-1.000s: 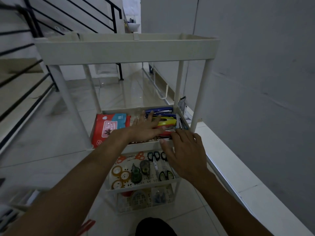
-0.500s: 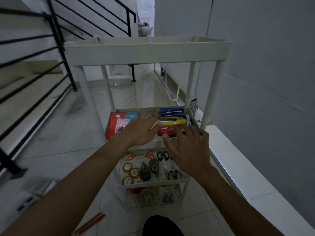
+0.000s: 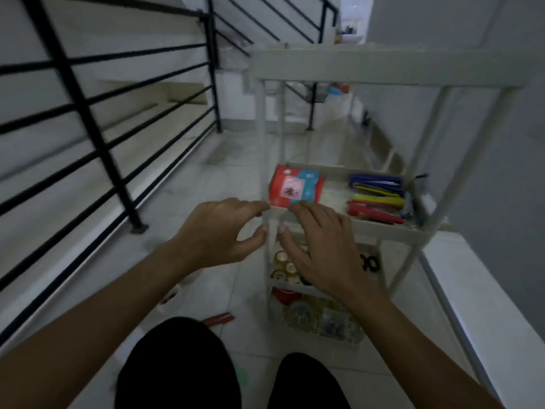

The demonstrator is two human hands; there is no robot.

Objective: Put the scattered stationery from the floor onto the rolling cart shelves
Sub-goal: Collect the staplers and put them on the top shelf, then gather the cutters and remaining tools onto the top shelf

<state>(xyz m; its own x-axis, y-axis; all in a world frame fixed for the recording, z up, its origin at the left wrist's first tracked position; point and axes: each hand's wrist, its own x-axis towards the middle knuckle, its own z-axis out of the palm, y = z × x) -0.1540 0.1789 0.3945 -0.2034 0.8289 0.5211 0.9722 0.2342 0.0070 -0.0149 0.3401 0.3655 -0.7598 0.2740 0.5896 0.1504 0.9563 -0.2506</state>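
The white rolling cart (image 3: 383, 228) stands ahead on the right. On its middle shelf lie a red and blue packet (image 3: 295, 188) and a stack of blue, yellow and red stationery (image 3: 377, 199). The shelf below holds tape rolls (image 3: 283, 267) and black scissors (image 3: 368, 262). My left hand (image 3: 218, 231) and right hand (image 3: 318, 246) hover at the cart's front left post, fingers apart, nothing in them; the thumbs flank the post. A red pen-like item (image 3: 218, 318) and tape rolls (image 3: 174, 293) lie on the floor left of the cart. The picture is blurred.
A black stair railing (image 3: 97, 149) runs along the left. A grey wall (image 3: 501, 172) and a white ledge (image 3: 477, 290) close in the right side. My dark-clothed knees (image 3: 177, 364) fill the bottom. A small green thing (image 3: 241, 376) lies on the tiles between them.
Both hands have drawn back from the stationery on the middle shelf to the cart's front left corner. The view has swung left, so the cart now sits further right.
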